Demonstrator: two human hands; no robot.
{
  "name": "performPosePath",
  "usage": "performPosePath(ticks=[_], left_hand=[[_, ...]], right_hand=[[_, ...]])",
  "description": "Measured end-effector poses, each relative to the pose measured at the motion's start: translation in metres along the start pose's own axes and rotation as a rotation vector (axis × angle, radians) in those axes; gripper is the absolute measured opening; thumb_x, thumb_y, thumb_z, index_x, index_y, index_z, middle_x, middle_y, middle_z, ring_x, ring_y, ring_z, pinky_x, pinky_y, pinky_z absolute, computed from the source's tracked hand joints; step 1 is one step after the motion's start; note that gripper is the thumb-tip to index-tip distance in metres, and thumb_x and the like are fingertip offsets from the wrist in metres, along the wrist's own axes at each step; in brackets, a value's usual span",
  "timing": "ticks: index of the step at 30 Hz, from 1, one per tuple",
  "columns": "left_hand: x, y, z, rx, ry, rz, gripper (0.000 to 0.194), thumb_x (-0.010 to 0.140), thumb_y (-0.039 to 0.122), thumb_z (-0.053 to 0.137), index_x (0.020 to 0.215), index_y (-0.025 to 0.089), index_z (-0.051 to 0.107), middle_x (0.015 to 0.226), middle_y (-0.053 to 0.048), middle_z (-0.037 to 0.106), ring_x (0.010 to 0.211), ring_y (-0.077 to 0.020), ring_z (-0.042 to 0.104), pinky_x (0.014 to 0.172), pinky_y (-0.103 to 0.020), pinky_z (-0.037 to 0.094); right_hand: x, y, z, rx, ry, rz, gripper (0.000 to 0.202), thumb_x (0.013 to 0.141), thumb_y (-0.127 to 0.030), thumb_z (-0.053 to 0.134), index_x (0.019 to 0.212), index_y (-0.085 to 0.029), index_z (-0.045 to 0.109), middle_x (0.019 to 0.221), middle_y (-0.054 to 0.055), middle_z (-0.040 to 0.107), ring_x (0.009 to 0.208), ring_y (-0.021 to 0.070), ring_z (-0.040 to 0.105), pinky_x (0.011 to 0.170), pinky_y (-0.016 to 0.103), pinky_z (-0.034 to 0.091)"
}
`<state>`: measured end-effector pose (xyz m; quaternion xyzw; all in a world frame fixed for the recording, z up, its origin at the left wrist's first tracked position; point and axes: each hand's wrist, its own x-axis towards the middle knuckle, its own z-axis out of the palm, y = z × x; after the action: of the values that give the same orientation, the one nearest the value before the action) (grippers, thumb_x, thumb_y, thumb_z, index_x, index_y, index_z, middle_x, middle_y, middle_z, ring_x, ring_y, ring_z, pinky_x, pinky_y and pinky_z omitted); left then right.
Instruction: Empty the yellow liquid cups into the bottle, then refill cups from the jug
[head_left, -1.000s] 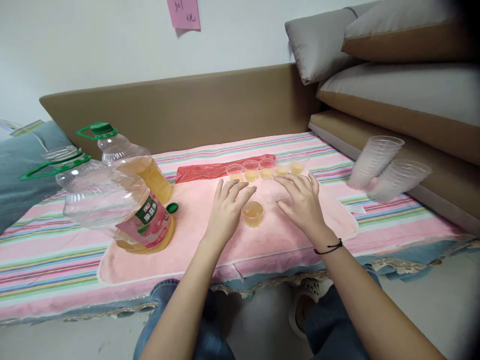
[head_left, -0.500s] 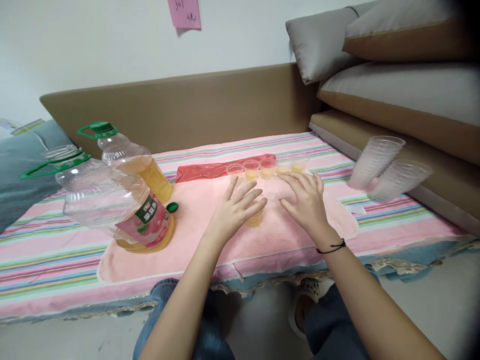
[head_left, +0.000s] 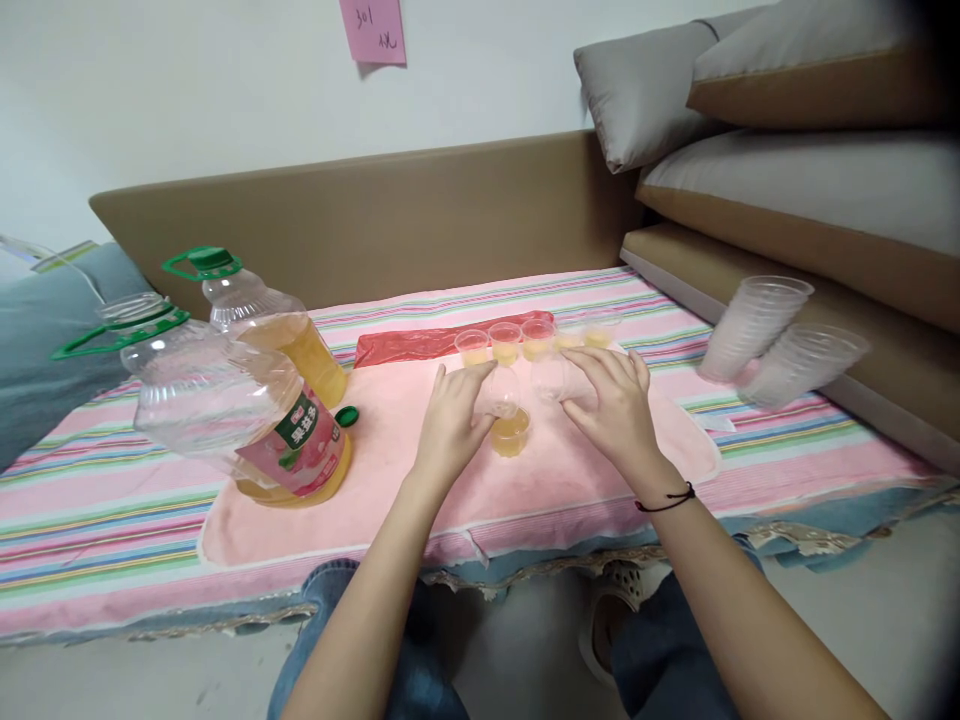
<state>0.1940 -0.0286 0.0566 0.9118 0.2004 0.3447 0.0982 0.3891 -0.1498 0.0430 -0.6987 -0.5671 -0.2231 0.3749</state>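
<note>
My left hand (head_left: 452,415) is closed on a clear plastic cup (head_left: 501,390), thumb and fingers on its sides. To the right, my right hand (head_left: 611,400) grips another clear cup (head_left: 551,377), tilted on its side with its mouth facing left. A cup of yellow drink (head_left: 510,433) stands on the pink mat (head_left: 360,480) just below the left hand's cup. Behind my hands, several cups with some yellow drink (head_left: 505,344) stand in a row beside a red plastic bag (head_left: 405,347).
Two large juice bottles, an uncapped front one (head_left: 300,440) and a capped rear one (head_left: 300,345), stand at the left. A green cap (head_left: 346,416) lies beside them. Two leaning stacks of clear cups (head_left: 757,325) are at the right, near piled cushions (head_left: 810,190).
My left hand has gone from spread fingers to a hold on a clear cup, uncovering the filled cup below it. My right hand keeps its cup in nearly the same place.
</note>
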Motion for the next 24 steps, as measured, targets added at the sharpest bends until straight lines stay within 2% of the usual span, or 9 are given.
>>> performPosePath(ticks=[3,5,8,10,13,15,19,24], left_hand=[[-0.002,-0.003,0.000,-0.231,0.065,-0.144,0.064,0.077,0.027,0.073,0.134,0.022,0.046,0.132,-0.012,0.061,0.120,-0.0275,0.058,0.107,-0.051,0.042],[-0.003,-0.002,0.000,-0.373,0.089,-0.228,0.070,0.073,0.032,0.078,0.134,0.022,0.046,0.126,-0.012,0.064,0.110,-0.0249,0.062,0.098,-0.044,0.048],[-0.005,0.004,-0.001,-0.568,0.111,-0.314,0.076,0.069,0.034,0.082,0.134,0.022,0.046,0.120,-0.011,0.066,0.101,-0.0210,0.063,0.094,-0.041,0.050],[-0.007,0.009,-0.001,-0.674,0.121,-0.340,0.076,0.067,0.035,0.084,0.133,0.021,0.047,0.119,-0.011,0.066,0.100,-0.0200,0.063,0.094,-0.040,0.049],[-0.011,0.015,0.001,-0.798,0.110,-0.358,0.075,0.063,0.038,0.086,0.128,0.021,0.052,0.118,-0.012,0.067,0.100,-0.0205,0.064,0.093,-0.038,0.050],[-0.013,0.018,0.002,-0.872,0.082,-0.367,0.076,0.061,0.044,0.087,0.125,0.020,0.054,0.119,-0.013,0.067,0.105,-0.0235,0.065,0.094,-0.039,0.051],[-0.016,0.024,0.001,-0.951,0.040,-0.368,0.076,0.057,0.053,0.087,0.119,0.018,0.061,0.121,-0.013,0.067,0.116,-0.0299,0.062,0.102,-0.045,0.047],[-0.019,0.030,-0.003,-1.109,0.019,-0.349,0.074,0.061,0.053,0.085,0.121,0.018,0.060,0.127,-0.014,0.066,0.123,-0.0300,0.059,0.106,-0.045,0.046]], right_hand=[[0.001,-0.001,0.002,0.055,0.017,0.026,0.043,0.079,-0.020,0.061,0.122,-0.024,0.059,0.123,0.009,0.068,0.117,0.0324,0.059,0.110,0.060,0.029],[0.005,-0.004,0.001,0.180,0.052,0.080,0.044,0.077,-0.024,0.065,0.121,-0.024,0.058,0.122,0.010,0.068,0.117,0.0324,0.060,0.107,0.059,0.035],[0.013,-0.011,-0.004,0.550,0.093,0.215,0.052,0.074,-0.031,0.071,0.123,-0.025,0.054,0.127,0.011,0.065,0.117,0.0294,0.061,0.103,0.052,0.046],[0.020,-0.019,-0.011,0.816,0.075,0.321,0.052,0.075,-0.037,0.072,0.123,-0.028,0.052,0.132,0.010,0.062,0.121,0.0275,0.061,0.103,0.049,0.048],[0.026,-0.031,-0.020,1.089,-0.009,0.429,0.050,0.077,-0.046,0.071,0.121,-0.030,0.054,0.139,0.009,0.060,0.129,0.0282,0.056,0.107,0.051,0.045],[0.028,-0.039,-0.024,1.186,-0.082,0.433,0.051,0.077,-0.051,0.070,0.122,-0.030,0.056,0.141,0.008,0.059,0.133,0.0292,0.052,0.109,0.051,0.043],[0.025,-0.050,-0.024,1.243,-0.215,0.390,0.051,0.078,-0.051,0.070,0.123,-0.030,0.061,0.141,0.006,0.059,0.133,0.0292,0.051,0.109,0.051,0.044],[0.022,-0.050,-0.027,1.363,-0.454,0.352,0.054,0.077,-0.045,0.074,0.127,-0.031,0.060,0.146,0.005,0.055,0.138,0.0276,0.046,0.115,0.050,0.037]])
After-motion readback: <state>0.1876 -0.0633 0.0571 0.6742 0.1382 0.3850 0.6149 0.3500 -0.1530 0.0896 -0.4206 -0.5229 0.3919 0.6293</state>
